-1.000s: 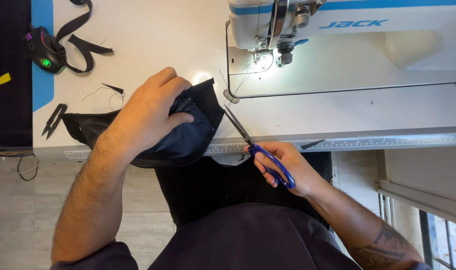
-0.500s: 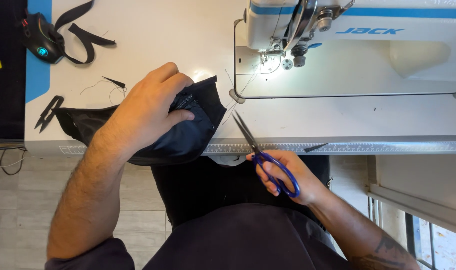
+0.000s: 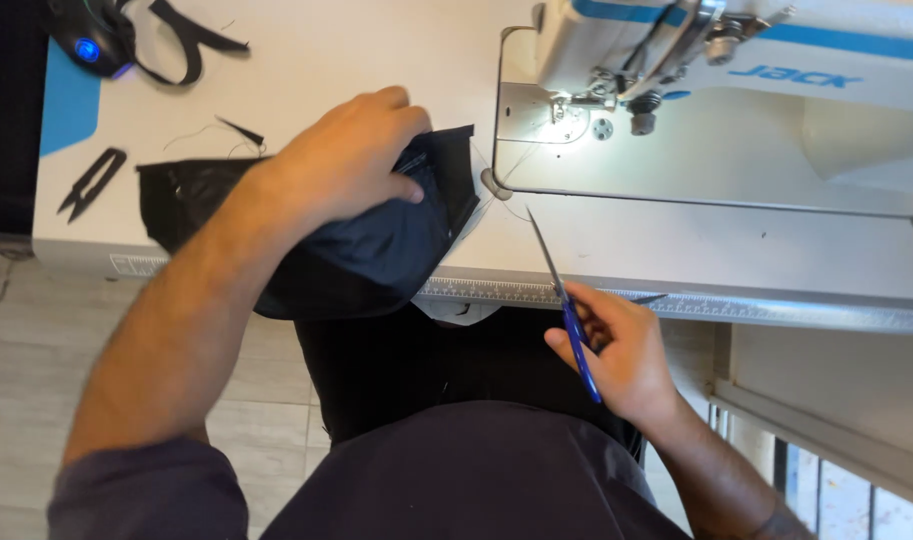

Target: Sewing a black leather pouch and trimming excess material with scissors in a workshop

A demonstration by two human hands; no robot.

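Head view, item one: our left hand lies spread and pressing on the bunched dark fabric piece, pinning it to the white sewing table just left of the sewing machine, near the front edge. Item two: our right hand clasps blue-handled scissors, blades closed and pointing up toward the trailing thread; thread snips lie at far left.
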